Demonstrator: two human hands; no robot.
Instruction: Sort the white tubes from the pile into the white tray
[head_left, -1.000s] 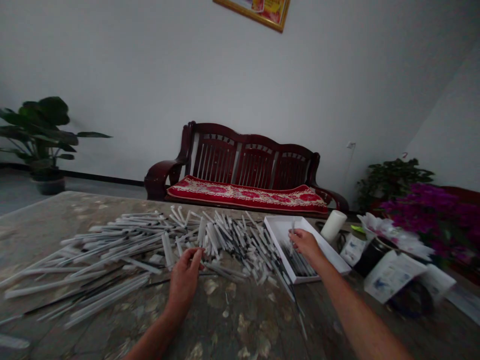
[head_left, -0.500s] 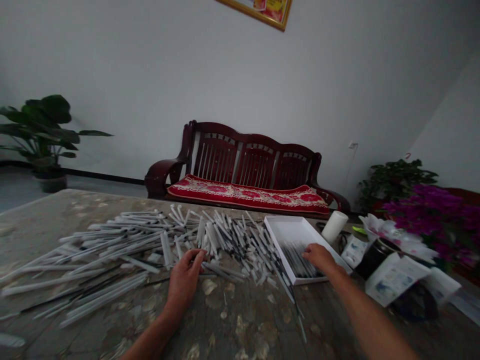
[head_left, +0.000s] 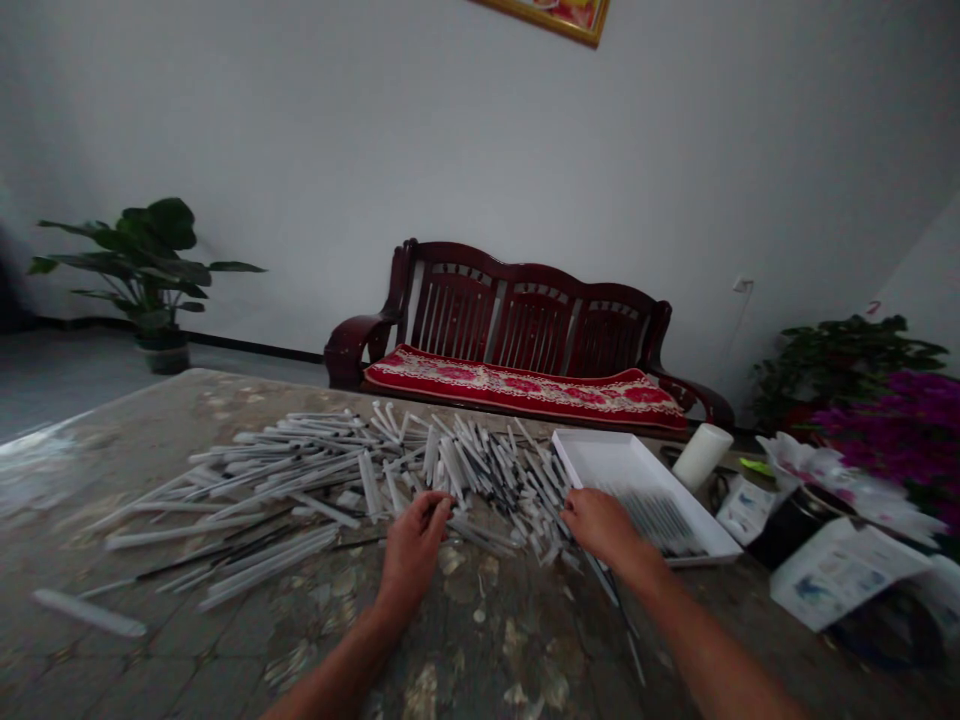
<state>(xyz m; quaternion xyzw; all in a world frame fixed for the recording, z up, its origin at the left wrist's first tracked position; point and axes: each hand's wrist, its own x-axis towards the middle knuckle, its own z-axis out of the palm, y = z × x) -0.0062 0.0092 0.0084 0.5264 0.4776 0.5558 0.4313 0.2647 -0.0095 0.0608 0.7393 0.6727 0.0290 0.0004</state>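
A big heap of slim white and dark sticks (head_left: pixel 300 465), some seemingly in clear sleeves, is spread across the table. At its near edge, thumb and fingers of my left hand (head_left: pixel 415 543) are pinched together; whatever is between them cannot be made out. My right hand (head_left: pixel 604 525) is closed beside the left wall of a shallow white box (head_left: pixel 600 455), over the right end of the heap. Its fingertips hide what they may hold. Inside the box, a row of similar thin sticks (head_left: pixel 660 515) lies side by side, partly covered by my right hand.
Right of the box stand a white roll (head_left: pixel 703 455), a black cup (head_left: pixel 799 520) and a printed white carton (head_left: pixel 844 570). One loose white sleeve (head_left: pixel 90 613) lies at the table's left. Behind the table is a wooden bench (head_left: pixel 517 310) with a red cover.
My right hand has moved left, out of the white box to its left edge, uncovering the row inside. My left hand stays pinched by the heap. The view has turned slightly left.
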